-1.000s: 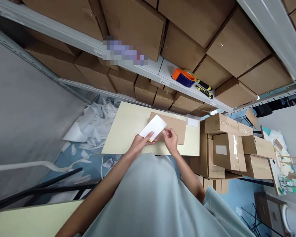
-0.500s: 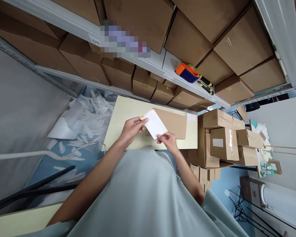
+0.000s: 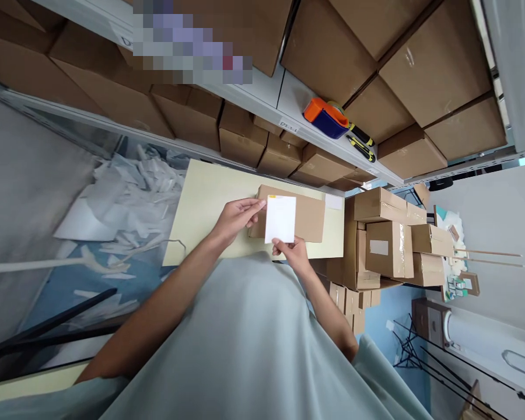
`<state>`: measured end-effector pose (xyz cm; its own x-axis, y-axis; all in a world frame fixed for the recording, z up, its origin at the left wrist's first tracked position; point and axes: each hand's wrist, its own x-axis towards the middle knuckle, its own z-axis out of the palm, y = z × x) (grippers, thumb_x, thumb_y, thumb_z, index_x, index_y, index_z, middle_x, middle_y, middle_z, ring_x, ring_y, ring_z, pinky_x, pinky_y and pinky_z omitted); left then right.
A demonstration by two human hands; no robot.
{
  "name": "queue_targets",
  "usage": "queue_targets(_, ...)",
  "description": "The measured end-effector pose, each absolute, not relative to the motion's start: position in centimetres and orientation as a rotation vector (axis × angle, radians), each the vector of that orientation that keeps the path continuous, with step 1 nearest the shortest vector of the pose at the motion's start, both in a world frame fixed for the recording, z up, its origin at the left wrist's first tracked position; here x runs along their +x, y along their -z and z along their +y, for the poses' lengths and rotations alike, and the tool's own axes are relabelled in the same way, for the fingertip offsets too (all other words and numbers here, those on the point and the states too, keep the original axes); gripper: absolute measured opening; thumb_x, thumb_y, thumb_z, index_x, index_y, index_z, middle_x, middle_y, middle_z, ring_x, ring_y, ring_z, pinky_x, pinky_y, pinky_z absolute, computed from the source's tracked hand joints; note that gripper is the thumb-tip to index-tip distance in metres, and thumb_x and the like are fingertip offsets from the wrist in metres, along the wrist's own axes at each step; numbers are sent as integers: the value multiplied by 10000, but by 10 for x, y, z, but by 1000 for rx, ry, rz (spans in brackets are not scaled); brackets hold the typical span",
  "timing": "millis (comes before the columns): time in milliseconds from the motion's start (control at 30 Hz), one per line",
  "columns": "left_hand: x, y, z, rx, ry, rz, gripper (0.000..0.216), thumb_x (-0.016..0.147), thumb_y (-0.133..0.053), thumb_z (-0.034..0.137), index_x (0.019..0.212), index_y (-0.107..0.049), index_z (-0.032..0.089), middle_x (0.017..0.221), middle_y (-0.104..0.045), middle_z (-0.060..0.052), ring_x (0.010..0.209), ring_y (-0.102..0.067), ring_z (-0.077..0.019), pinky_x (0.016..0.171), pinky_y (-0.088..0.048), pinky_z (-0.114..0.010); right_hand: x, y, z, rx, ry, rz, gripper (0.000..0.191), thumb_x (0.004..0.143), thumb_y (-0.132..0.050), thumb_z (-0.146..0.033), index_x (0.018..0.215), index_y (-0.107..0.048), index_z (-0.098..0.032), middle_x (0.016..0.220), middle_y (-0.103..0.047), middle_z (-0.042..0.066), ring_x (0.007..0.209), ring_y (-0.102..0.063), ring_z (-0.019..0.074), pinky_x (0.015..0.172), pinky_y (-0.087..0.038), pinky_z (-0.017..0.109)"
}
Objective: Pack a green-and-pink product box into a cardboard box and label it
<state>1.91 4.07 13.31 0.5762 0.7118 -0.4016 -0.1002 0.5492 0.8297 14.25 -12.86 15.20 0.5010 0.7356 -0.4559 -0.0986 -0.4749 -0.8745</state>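
A small white paper label (image 3: pixel 280 217) with a yellow patch at its top edge is held up in front of me, nearly upright in the view. My right hand (image 3: pixel 292 251) pinches its bottom edge between thumb and fingers. At the label's upper left corner, the thumb and forefinger of my left hand (image 3: pixel 240 217) are closed together, their tips at the edge. Behind the label lies a flat brown cardboard box (image 3: pixel 310 217), partly covered by it, on the pale yellow table (image 3: pixel 210 192).
A white slip (image 3: pixel 333 202) lies at the table's right end. Stacked cartons (image 3: pixel 385 248) stand to the right. Above, a shelf carries boxes, an orange and blue tape dispenser (image 3: pixel 326 118) and yellow-black cutters (image 3: pixel 361 149). Scrap paper (image 3: pixel 126 186) is heaped at left.
The label has turned from a slant to nearly upright and shifted slightly right. My left fingertips have moved from over its corner to its left edge. The whole view has shifted a little.
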Motion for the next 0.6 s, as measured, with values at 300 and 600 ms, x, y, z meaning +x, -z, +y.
queue_targets(300, 16, -138, 6, 996, -281, 776, 441, 629, -987, 557, 884, -908, 207, 815, -825, -97, 736, -698, -211, 607, -524, -272, 180, -171, -112, -1788, -954, -536, 602, 726, -913, -773, 729, -697, -212, 685, -729, 39, 611, -642, 167, 653, -587, 325)
queue_targets(600, 37, -145, -11, 1045, -350, 884, 526, 667, -970, 651, 935, -894, 205, 806, -807, -82, 682, -664, -192, 568, -517, -261, 200, -176, -114, -1818, -959, -560, 627, 721, -921, -793, 765, -708, -205, 711, -750, 39, 672, -691, 185, 688, -618, 329)
